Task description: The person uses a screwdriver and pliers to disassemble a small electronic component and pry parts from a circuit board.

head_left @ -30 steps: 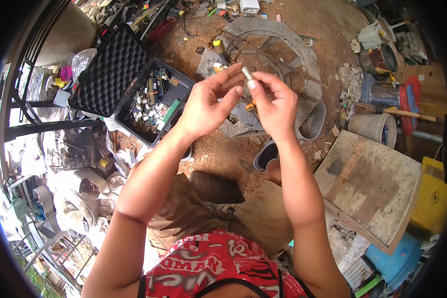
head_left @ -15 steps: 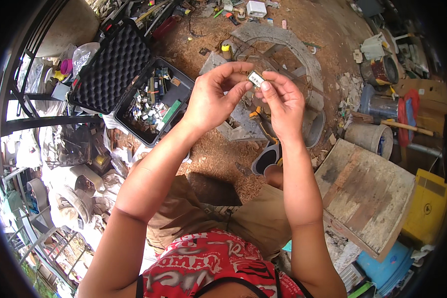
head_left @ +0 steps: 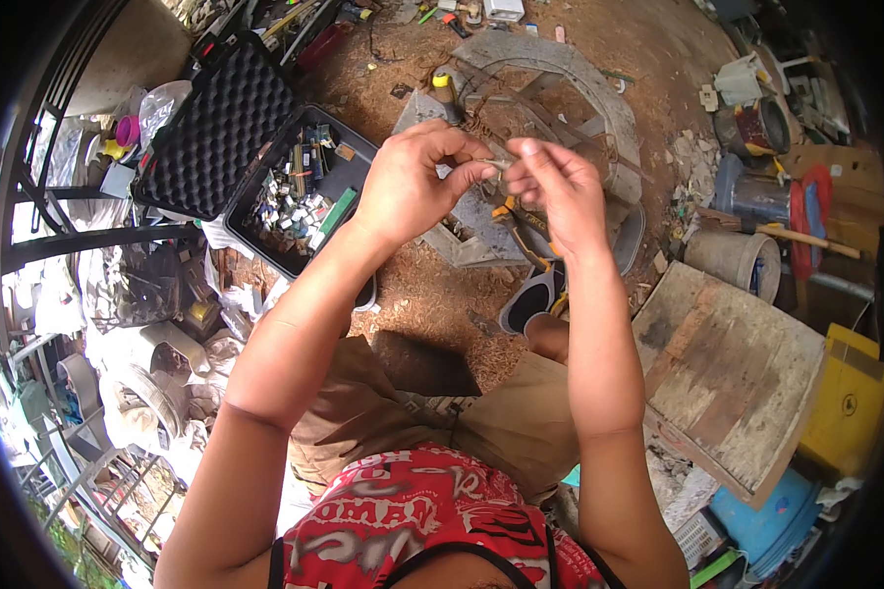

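Note:
My left hand (head_left: 414, 182) and my right hand (head_left: 560, 187) meet above the middle of the floor, their fingertips closed on a small, thin metallic component (head_left: 498, 163), seen almost edge-on and partly covered by the fingers. Just below them lie yellow-and-black pliers (head_left: 516, 231) on the grey pieces inside a curved grey frame (head_left: 609, 118). A yellow-and-black tool (head_left: 444, 88) lies a little beyond my hands. To the left is an open black case (head_left: 300, 250) holding small electronic boards and chips, its foam-lined lid (head_left: 201, 123) tipped back.
A weathered board (head_left: 717, 373) lies at the right, near a yellow plastic object (head_left: 845, 393), a blue container (head_left: 766, 520) and a bucket (head_left: 732, 265). Scrap and plastic bags (head_left: 138, 294) crowd the metal rack at left. Wood shavings cover the floor (head_left: 422, 314).
The small component has turned from showing its white labelled face to edge-on. My right fingers have shifted on it and curled, and my left hand has tilted slightly.

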A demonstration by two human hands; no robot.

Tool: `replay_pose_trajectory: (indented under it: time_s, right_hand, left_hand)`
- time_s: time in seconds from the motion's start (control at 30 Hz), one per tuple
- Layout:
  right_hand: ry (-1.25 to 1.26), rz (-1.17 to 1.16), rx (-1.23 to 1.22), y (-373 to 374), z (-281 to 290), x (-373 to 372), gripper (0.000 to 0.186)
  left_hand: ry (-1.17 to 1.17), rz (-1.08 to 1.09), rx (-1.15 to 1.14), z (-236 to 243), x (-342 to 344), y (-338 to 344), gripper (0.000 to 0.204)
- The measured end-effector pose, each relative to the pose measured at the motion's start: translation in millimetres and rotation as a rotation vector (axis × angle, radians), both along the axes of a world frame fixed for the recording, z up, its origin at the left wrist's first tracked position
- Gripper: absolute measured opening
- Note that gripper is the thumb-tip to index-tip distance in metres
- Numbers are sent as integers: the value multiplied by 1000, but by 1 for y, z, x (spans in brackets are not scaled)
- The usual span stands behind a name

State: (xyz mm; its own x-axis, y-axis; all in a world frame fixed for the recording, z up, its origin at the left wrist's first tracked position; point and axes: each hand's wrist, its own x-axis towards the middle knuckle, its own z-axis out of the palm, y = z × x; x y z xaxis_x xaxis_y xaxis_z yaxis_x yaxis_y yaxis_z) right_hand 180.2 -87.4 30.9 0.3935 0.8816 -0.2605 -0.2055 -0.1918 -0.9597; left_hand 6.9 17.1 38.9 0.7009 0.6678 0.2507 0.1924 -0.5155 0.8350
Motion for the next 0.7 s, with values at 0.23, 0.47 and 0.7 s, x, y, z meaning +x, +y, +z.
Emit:
replay_pose_trajectory:
  time_s: [0.23, 0.47, 0.7]
  right_hand:
    - [-569, -84, 18, 39, -37, 4, 36]
    - [-889, 171, -141, 117, -69, 10, 60]
    - [-928, 163, -186, 133, -92, -3, 37]
  left_hand:
    - [61, 1, 88, -4, -16, 13, 16]
    - [-261, 203, 182, 17, -28, 30, 17]
    - [-256, 253, 100, 16, -35, 38, 16]
